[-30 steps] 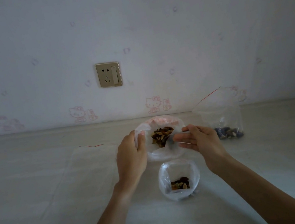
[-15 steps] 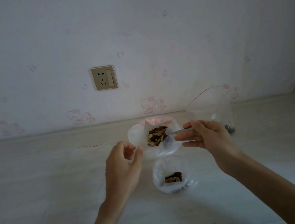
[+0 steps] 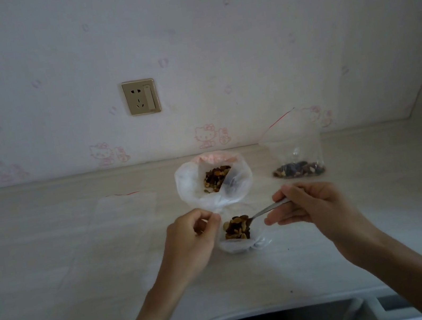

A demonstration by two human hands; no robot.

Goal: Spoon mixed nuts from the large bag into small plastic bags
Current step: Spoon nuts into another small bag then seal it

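Right hand [image 3: 307,206] grips spoon [image 3: 265,210] loaded over small bag [image 3: 241,241] at frame centre, left hand [image 3: 192,232] pinches its rim, large bag [image 3: 213,181] just above; depositing step, next tip spoon.

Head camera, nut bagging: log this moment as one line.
step: spooning | right hand: holds spoon of nuts over small bag | left hand: pinches small bag rim | large bag: open behind

Pale wallpapered wall [image 3: 211,34] carries faint pink cartoon cats, beige wall socket [image 3: 140,97] gleams gold-toned, clear zip bag [image 3: 295,145] has a red strip.
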